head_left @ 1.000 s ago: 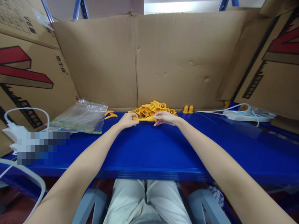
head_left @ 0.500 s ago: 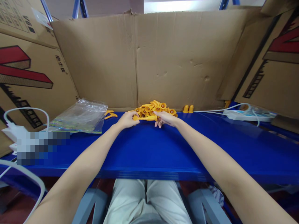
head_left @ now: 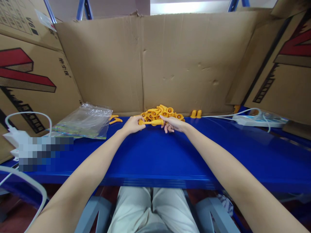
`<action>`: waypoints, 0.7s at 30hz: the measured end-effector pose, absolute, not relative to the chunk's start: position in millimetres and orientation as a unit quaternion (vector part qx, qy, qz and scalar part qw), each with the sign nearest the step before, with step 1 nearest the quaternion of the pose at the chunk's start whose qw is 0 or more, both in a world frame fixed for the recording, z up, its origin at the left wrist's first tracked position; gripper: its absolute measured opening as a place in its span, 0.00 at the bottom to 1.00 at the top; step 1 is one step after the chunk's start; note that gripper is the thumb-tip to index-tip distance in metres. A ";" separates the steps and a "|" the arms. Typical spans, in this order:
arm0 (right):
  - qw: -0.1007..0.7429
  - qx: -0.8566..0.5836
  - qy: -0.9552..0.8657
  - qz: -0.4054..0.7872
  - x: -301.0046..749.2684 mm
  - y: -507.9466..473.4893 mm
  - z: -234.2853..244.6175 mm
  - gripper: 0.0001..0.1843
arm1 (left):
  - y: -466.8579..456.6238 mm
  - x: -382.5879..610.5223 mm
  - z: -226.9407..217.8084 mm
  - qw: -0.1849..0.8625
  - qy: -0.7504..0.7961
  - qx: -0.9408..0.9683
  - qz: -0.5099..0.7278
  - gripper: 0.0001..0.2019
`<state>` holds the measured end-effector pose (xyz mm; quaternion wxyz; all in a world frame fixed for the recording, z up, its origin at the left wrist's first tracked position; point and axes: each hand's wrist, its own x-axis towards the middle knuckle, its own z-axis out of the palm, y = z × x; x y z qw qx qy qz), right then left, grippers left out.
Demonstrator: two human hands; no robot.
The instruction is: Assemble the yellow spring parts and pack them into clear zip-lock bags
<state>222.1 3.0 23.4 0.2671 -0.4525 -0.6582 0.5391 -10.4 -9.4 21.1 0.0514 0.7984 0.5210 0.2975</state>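
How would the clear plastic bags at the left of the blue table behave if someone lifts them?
The clear plastic bags look thin and wrinkled, so they would probably sag limply and feel light. Their glossy film suggests the stack may slip apart when pushed.

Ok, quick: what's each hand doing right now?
Left hand: closed on the left end of a yellow plastic piece.
Right hand: closed, pinching the other end of the same piece.
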 end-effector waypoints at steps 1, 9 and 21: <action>0.265 -0.465 -0.656 0.532 220.5 3.7 22.5 0.27 | -9.9 -10.1 21.4 0.053 0.520 0.797 0.303 0.11; 0.210 -0.469 -0.652 0.557 225.4 5.2 25.4 0.33 | -6.5 -12.5 19.3 0.069 0.516 0.795 0.310 0.09; 0.282 -0.418 -0.670 0.545 230.9 9.0 23.5 0.09 | -6.7 -10.3 20.3 -0.010 0.530 0.800 0.281 0.14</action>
